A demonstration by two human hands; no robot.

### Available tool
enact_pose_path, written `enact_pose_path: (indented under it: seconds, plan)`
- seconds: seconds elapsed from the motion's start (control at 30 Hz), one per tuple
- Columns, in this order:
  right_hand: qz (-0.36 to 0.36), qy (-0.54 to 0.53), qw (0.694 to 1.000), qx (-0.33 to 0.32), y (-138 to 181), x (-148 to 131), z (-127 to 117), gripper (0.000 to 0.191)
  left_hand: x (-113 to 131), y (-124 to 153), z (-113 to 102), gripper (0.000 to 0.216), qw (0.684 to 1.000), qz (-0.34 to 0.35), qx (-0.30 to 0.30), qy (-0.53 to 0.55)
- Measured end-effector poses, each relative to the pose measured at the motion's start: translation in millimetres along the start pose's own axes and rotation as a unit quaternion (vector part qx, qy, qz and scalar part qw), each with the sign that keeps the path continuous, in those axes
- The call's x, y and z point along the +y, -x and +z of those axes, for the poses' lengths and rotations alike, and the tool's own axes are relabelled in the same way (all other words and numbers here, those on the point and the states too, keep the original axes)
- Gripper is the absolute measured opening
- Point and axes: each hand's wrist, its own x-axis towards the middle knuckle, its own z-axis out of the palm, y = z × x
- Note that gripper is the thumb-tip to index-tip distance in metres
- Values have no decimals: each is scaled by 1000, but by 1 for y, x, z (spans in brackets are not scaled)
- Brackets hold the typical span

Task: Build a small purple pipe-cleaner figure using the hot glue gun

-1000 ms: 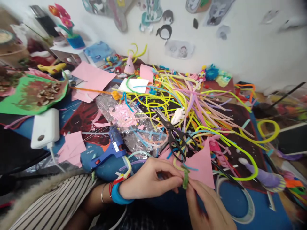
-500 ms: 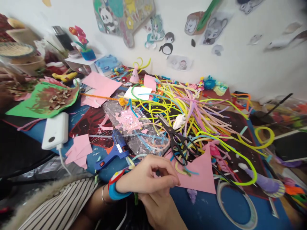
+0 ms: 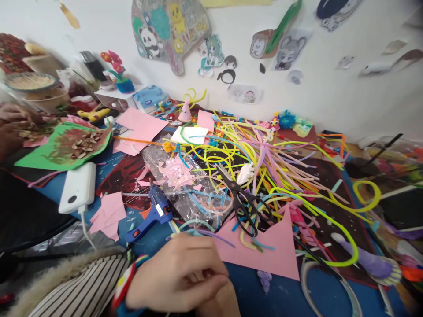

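My left hand (image 3: pixel 178 273) lies across my right hand (image 3: pixel 220 301) at the table's near edge, its fingers curled closed. Whatever it may hold is hidden. Most of my right hand is below the left and out of frame, so its fingers do not show. A blue, red and yellow fuzzy band (image 3: pixel 124 284) circles my left wrist. Just beyond my hands lie a torn pink sheet (image 3: pixel 277 259) and a purple pipe cleaner (image 3: pixel 224 238). Black-handled scissors (image 3: pixel 243 198) rest open on the sheet's edge. A blue glue gun (image 3: pixel 152 215) lies left of them.
Many yellow, pink and purple pipe cleaners (image 3: pixel 257 149) spread over the middle. A white power bank (image 3: pixel 77 187) with a cable sits left, near a green sheet (image 3: pixel 49 152) bearing brown pieces. Another person's hand (image 3: pixel 16 114) is at far left. A tape roll (image 3: pixel 309 290) lies right.
Both hands have moved down and left, toward the table's near edge, still one over the other. The view has shifted slightly. The scissors and glue gun lie as before.
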Motion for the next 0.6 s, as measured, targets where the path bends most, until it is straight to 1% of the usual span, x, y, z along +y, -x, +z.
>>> enact_pose_path:
  seconds: [0.03,0.07,0.1,0.13,0.17,0.2,0.23,0.27,0.3,0.37,0.43,0.5,0.53,0.6]
  plan:
    - [-12,-2,1000,-12,-1,1,-1,34,1,11,-7,13,997,-30,33,-68]
    - [-29,-1,999,-25,-1,2,-3,34,0,23,-15,15,986,-80,64,-131]
    - [-43,2,998,-37,-2,3,-4,34,-5,37,-23,14,963,-134,111,-206]
    - [-52,8,998,-46,-3,4,-6,33,-12,51,-30,18,925,-200,130,-294]
    - [-54,13,997,-50,-3,5,-7,34,-21,65,-36,33,884,-247,146,-370]
    - [-50,15,997,-47,-4,5,-8,34,-31,79,-41,47,853,-275,140,-421]
    - [-47,15,998,-43,-4,5,-9,35,-41,92,-45,58,832,-292,125,-454]
    - [-44,15,998,-39,-5,5,-9,36,-50,103,-46,69,825,-301,107,-466]
    - [-42,14,998,-37,-5,5,-8,37,-58,112,-47,74,826,-305,91,-465]
    - [-37,12,999,-26,-4,4,-3,38,-67,124,-44,65,829,-316,88,-453]
    - [-29,9,999,14,-1,4,4,40,-71,130,-39,50,834,-330,98,-431]
    - [-28,11,997,69,3,4,14,40,-73,133,-35,38,839,-344,110,-407]
    - [-34,16,995,95,6,4,19,38,-74,134,-33,34,842,-347,116,-396]
    - [-51,25,992,114,11,4,26,34,-79,137,-32,31,851,-335,141,-380]
